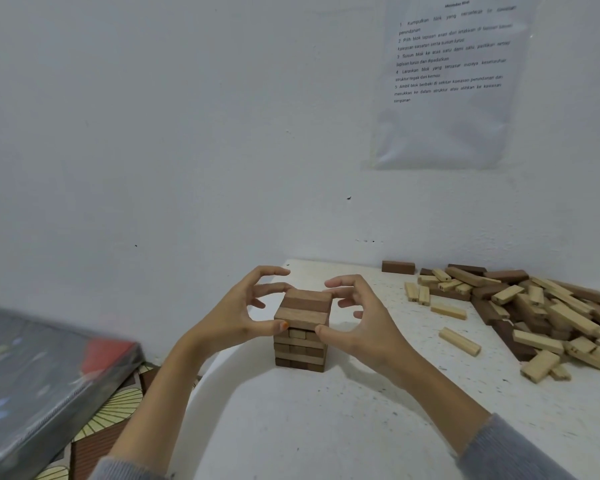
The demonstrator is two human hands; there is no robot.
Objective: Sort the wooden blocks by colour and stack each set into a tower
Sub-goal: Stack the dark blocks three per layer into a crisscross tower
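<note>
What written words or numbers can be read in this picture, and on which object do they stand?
On the wall sheet, partly blurred:
"1 Kumpulkan blok yang" (rest blurred)
"3 Susun blok ke atas satu demi satu"
"4 Laraskan blok yang tersasar supaya"
"struktur tegak dan kemas"
"5 Ambil blok berbaki di sekitar kawasan"
Heading and line 2: too blurred.
Marks on pale blocks: too small.

Plain home-like room, bare white wall, taped instruction sheet, patterned floor mat
</note>
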